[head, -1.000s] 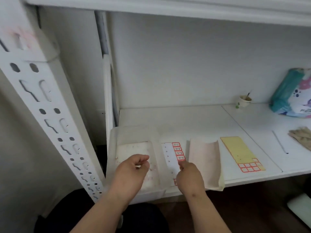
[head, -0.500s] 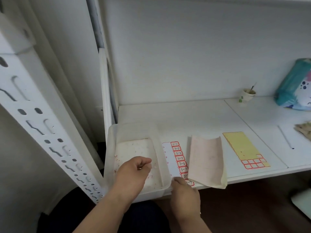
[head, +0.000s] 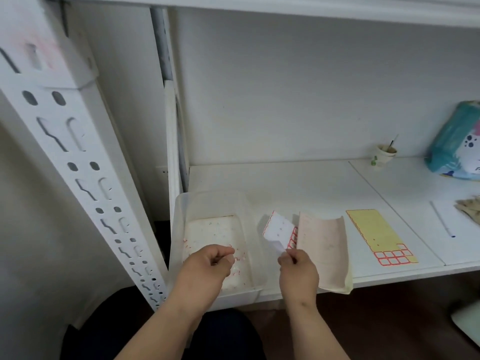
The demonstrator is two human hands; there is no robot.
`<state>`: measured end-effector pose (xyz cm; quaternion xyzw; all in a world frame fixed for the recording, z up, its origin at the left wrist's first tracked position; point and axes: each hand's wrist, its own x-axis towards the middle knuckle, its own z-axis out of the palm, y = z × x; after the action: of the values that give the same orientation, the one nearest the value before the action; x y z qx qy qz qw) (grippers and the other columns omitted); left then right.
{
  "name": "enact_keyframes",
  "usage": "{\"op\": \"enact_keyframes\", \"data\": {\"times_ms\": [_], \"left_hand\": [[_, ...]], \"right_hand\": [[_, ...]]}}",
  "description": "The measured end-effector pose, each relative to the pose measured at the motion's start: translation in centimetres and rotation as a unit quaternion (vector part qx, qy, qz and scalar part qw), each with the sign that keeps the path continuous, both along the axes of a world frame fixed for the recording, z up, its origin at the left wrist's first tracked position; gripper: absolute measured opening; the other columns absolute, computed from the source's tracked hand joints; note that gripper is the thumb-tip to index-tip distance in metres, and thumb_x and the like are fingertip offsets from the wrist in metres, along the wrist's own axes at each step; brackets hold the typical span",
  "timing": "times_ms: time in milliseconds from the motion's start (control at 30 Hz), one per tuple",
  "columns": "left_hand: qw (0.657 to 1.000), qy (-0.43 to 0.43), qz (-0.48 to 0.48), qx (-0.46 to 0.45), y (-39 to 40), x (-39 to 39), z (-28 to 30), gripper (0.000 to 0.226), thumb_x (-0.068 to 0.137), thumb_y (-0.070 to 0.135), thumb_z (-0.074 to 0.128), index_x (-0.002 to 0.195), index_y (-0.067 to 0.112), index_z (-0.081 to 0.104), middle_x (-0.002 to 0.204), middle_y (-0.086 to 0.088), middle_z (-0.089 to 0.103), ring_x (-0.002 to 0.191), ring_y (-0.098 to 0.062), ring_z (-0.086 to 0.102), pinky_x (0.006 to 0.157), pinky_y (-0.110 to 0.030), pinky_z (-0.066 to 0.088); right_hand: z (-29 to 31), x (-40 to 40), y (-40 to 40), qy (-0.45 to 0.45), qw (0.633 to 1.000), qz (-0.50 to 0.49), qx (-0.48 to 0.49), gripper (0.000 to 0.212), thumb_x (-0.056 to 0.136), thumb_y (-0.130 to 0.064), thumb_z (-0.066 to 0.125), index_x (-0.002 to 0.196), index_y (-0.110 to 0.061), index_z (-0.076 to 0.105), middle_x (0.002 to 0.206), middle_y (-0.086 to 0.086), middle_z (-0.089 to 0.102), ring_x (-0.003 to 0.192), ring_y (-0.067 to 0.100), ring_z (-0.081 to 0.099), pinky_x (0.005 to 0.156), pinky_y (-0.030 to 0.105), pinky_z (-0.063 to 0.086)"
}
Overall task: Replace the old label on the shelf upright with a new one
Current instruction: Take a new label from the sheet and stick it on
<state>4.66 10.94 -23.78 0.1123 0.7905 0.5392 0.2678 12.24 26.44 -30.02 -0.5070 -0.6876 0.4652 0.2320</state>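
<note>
On the shelf board [head: 298, 183], at its front left corner, a clear plastic tray [head: 181, 229] is seen with small red and white scraps lying on its bottom.

Progress, judged: the task looks early to midway. A faint pinkish smear is visible high on the shelf upright [head: 85, 162], blurred; whether an old label is on it or already off cannot be told. No new label is seen on the upright, so fixing one there is judged still to be done.

Label sheet [head: 279, 229]: white, with red-bordered labels along its right side. It is lifted off the shelf board and tilted, its lower corner pinched by the right hand [head: 298, 271]. The fingers [head: 292, 255] are curled together on that corner; the rest of the sheet stands up and away from them, between the tray and a curled pale backing paper [head: 322, 245].

Left hand [head: 207, 266]: held over the tray, thumb and forefinger closed together. Something tiny may be pinched there, but it is too small to tell.

Farther right, well apart from both hands: a yellow sheet [head: 374, 232] with a few red-bordered labels left at its near end.
</note>
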Motion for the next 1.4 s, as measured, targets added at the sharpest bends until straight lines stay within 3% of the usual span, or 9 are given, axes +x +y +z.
{"op": "enact_keyframes", "data": {"times_ms": [133, 333, 467, 533, 633, 733, 1000, 1100, 1400], "left_hand": [[1.000, -0.013, 0.016, 0.020, -0.4, 0.3, 0.6, 0.016, 0.099, 0.031, 0.055, 0.101, 0.027, 0.071, 0.100, 0.011, 0.073, 0.089, -0.007, 0.068, 0.085, -0.026, 0.055], [0.983, -0.112, 0.056, 0.133, -0.3, 0.4, 2.0, 0.042, 0.095, 0.054, 0.052, 0.103, 0.018, 0.071, 0.098, -0.005, 0.076, 0.084, -0.021, 0.071, 0.081, -0.036, 0.059], [0.976, -0.124, 0.025, 0.175, -0.7, 0.5, 2.8, 0.016, 0.097, 0.019, 0.060, 0.109, 0.014, 0.069, 0.105, -0.008, 0.076, 0.101, -0.025, 0.072, 0.087, -0.038, 0.058], [0.972, -0.124, 0.034, 0.197, -1.1, 0.6, 3.1, 0.023, 0.095, 0.001, 0.058, 0.112, 0.013, 0.067, 0.102, -0.009, 0.077, 0.102, -0.029, 0.071, 0.089, -0.042, 0.056], [0.966, -0.118, 0.035, 0.226, -1.7, 0.8, 3.4, 0.032, 0.093, -0.007, 0.055, 0.114, 0.013, 0.068, 0.104, -0.012, 0.077, 0.101, -0.031, 0.070, 0.092, -0.047, 0.052], [0.958, -0.125, 0.051, 0.254, -2.1, 1.0, 3.8, 0.031, 0.094, -0.006, 0.053, 0.115, 0.011, 0.069, 0.105, -0.015, 0.076, 0.094, -0.027, 0.067, 0.083, -0.041, 0.048], [0.935, -0.147, 0.086, 0.310, -3.0, 1.3, 4.9, 0.015, 0.101, 0.010, 0.051, 0.109, 0.007, 0.063, 0.103, -0.018, 0.076, 0.091, -0.033, 0.074, 0.086, -0.041, 0.058], [0.939, -0.133, 0.063, 0.312, -3.2, 1.6, 5.4, 0.013, 0.100, 0.006, 0.051, 0.110, 0.003, 0.059, 0.100, -0.020, 0.076, 0.093, -0.035, 0.074, 0.086, -0.041, 0.056], [0.968, -0.055, 0.020, 0.243, -3.3, 1.7, 6.1, 0.018, 0.098, 0.000, 0.051, 0.107, 0.008, 0.065, 0.094, -0.017, 0.077, 0.095, -0.028, 0.075, 0.094, -0.042, 0.055]], "right_hand": [[3.1, 0.0, -1.6, 0.130, 0.991, -0.012, -0.014, 0.014, 0.092, -0.021, 0.054, 0.092, -0.022, 0.068, 0.096, -0.006, 0.070, 0.097, 0.017, 0.065, 0.088, 0.035, 0.051], [7.3, 1.1, -6.3, 0.240, 0.965, 0.104, 0.018, 0.022, 0.095, -0.014, 0.054, 0.093, -0.029, 0.070, 0.097, -0.021, 0.070, 0.097, -0.004, 0.063, 0.078, 0.011, 0.049], [7.4, 1.3, -7.9, 0.240, 0.958, 0.154, 0.013, 0.037, 0.091, 0.004, 0.053, 0.100, -0.032, 0.060, 0.102, -0.019, 0.071, 0.097, -0.005, 0.065, 0.080, 0.013, 0.048], [7.7, 1.3, -8.1, 0.264, 0.952, 0.154, 0.015, 0.045, 0.088, 0.012, 0.050, 0.102, -0.029, 0.060, 0.103, -0.015, 0.070, 0.093, 0.000, 0.066, 0.077, 0.017, 0.050], [8.2, 1.2, -8.3, 0.284, 0.946, 0.153, 0.015, 0.050, 0.085, 0.016, 0.050, 0.105, -0.029, 0.058, 0.097, -0.022, 0.069, 0.082, 0.000, 0.067, 0.069, 0.014, 0.050], [8.4, 1.2, -8.7, 0.305, 0.940, 0.145, 0.050, 0.056, 0.082, 0.015, 0.057, 0.107, -0.035, 0.057, 0.119, -0.012, 0.061, 0.097, 0.006, 0.066, 0.074, 0.013, 0.050], [8.0, 1.0, -9.5, 0.190, 0.952, 0.111, 0.211, 0.014, 0.077, -0.033, 0.072, 0.089, -0.035, 0.066, 0.103, -0.020, 0.052, 0.098, 0.002, 0.058, 0.074, 0.015, 0.049], [8.6, 0.9, -9.8, 0.175, 0.956, 0.110, 0.209, 0.024, 0.072, -0.058, 0.060, 0.085, -0.038, 0.062, 0.099, -0.022, 0.054, 0.095, -0.003, 0.057, 0.067, 0.011, 0.045], [10.2, 0.9, -9.9, 0.162, 0.963, 0.147, 0.157, 0.015, 0.078, -0.035, 0.070, 0.074, -0.034, 0.056, 0.083, -0.028, 0.064, 0.082, -0.007, 0.060, 0.063, 0.009, 0.043]]}}
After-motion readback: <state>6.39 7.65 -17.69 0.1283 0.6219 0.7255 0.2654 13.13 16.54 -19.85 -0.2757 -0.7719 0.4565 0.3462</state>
